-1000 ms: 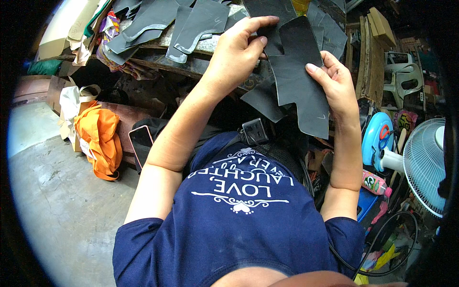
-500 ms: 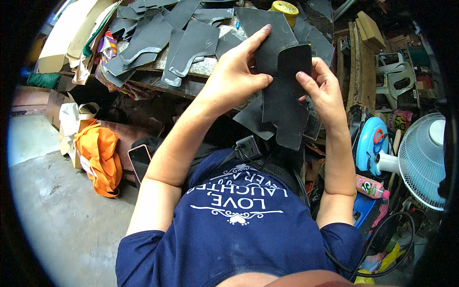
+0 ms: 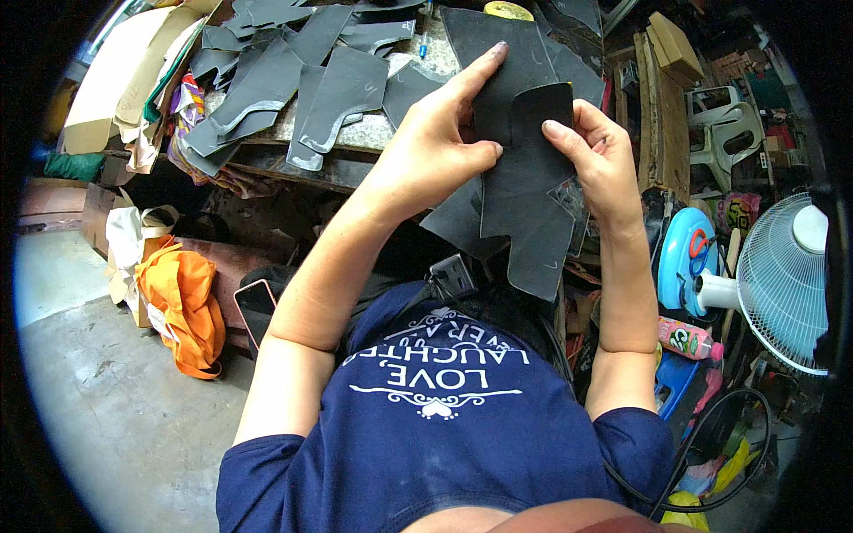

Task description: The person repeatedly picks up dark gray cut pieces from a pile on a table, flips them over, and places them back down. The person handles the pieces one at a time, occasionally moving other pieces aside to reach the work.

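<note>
Flat black leather-like pieces (image 3: 524, 200) with pale marks hang between my two hands, several overlapping, their lower ends pointing toward my lap. My left hand (image 3: 449, 129) holds their left side. Its index finger lies stretched over the upper piece and its thumb presses the left edge; the other fingers are mostly hidden. My right hand (image 3: 597, 155) pinches the right edge of a smaller, round-cornered black flap (image 3: 540, 107), thumb on top and fingers bent behind. How many layers each hand grips is hidden.
More cut black pieces (image 3: 346, 98) lie heaped on the worktable (image 3: 362, 133), beside a blue pen (image 3: 424, 31) and a yellow-lidded container (image 3: 508, 11). An orange bag (image 3: 182, 302) stands at left. To the right are a fan (image 3: 782, 275) and a pink bottle (image 3: 691, 338).
The hanging black pieces have shifted: a wider lower end with a pale mark now shows, where a narrow strip hung before. My right thumb has moved slightly up and left. The view shifted slightly.
</note>
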A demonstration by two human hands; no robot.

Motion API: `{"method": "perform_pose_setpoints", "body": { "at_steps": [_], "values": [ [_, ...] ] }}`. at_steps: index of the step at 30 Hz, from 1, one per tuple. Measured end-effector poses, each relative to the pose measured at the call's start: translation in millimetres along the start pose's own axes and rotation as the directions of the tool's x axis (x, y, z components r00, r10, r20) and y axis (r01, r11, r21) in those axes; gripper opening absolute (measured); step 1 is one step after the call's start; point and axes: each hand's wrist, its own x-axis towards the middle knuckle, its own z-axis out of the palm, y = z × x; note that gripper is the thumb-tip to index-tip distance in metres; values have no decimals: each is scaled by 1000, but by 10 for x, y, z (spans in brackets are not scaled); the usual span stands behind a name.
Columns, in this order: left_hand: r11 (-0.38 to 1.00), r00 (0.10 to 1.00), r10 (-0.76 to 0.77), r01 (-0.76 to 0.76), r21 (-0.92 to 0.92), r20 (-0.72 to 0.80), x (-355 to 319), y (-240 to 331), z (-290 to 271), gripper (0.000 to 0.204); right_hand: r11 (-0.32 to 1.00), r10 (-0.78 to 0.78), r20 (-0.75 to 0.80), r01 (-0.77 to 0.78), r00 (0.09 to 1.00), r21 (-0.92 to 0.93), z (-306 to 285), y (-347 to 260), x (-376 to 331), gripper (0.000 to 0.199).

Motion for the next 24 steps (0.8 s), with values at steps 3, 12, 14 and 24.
{"method": "perform_pose_setpoints", "body": {
  "at_steps": [3,12,14,24],
  "values": [
    [1000,1000,24,-24,16,1,0,-5,4,89,1000,12,1,-12,1000,-14,-9,12,14,9],
    [992,979,95,-109,-66,-182,64,-119,157,64,997,-2,-37,-1,999,-77,70,45,27,12],
    [991,956,129,-131,12,-263,99,-152,182,57,996,-59,-117,50,991,-80,127,68,3,19],
    [965,935,177,-226,-133,-306,59,-115,300,51,947,-221,-187,165,957,-275,143,45,-13,31]
  ]
}}
